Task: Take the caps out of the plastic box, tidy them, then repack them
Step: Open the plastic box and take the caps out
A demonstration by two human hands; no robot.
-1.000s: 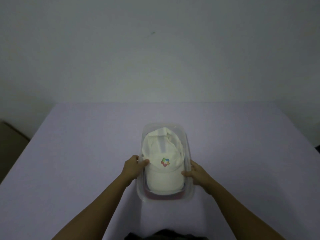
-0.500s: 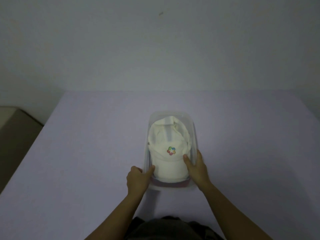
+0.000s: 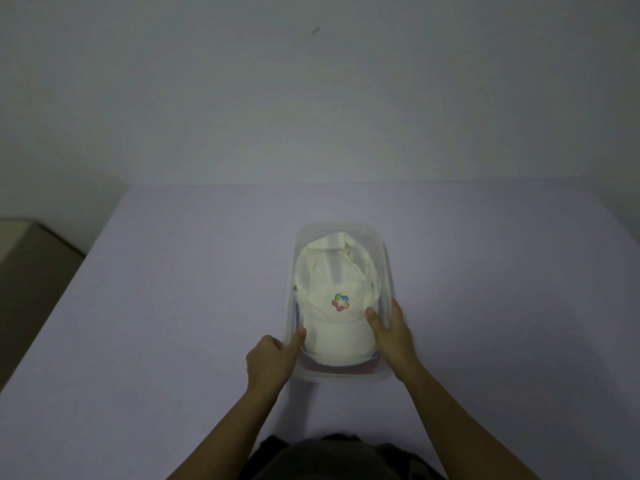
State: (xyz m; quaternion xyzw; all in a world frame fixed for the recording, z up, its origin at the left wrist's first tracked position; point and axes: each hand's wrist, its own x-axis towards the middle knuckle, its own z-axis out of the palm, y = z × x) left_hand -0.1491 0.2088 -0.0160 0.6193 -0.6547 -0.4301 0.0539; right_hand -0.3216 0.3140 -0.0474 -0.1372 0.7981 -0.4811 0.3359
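**On the tabletop point(image 3: 173, 306), in front of me: caps not yet out of the box**

The clear plastic box point(image 3: 387, 268) stands near the front edge, a little right of centre. Inside it a white cap point(image 3: 329, 282) lies on top, with a multicolour logo point(image 3: 341, 302) on its front. Under it, at the near end, I see the edge of a red cap point(image 3: 339, 368).

The white cap has its brim toward me and its back strap at the far end. Its long axis runs near to far, along the length of the box.

My left hand point(image 3: 270, 362) grips the near-left corner of the box, fingers curled outside, the thumb point(image 3: 298, 336) over the rim beside the brim. My right hand point(image 3: 394, 336) pinches the right wall, its thumb on the cap just beside the logo.

A second ago the left hand was farther up the left side, thumb next to the logo. The right thumb was then lower, at the brim. The caps have stayed inside.
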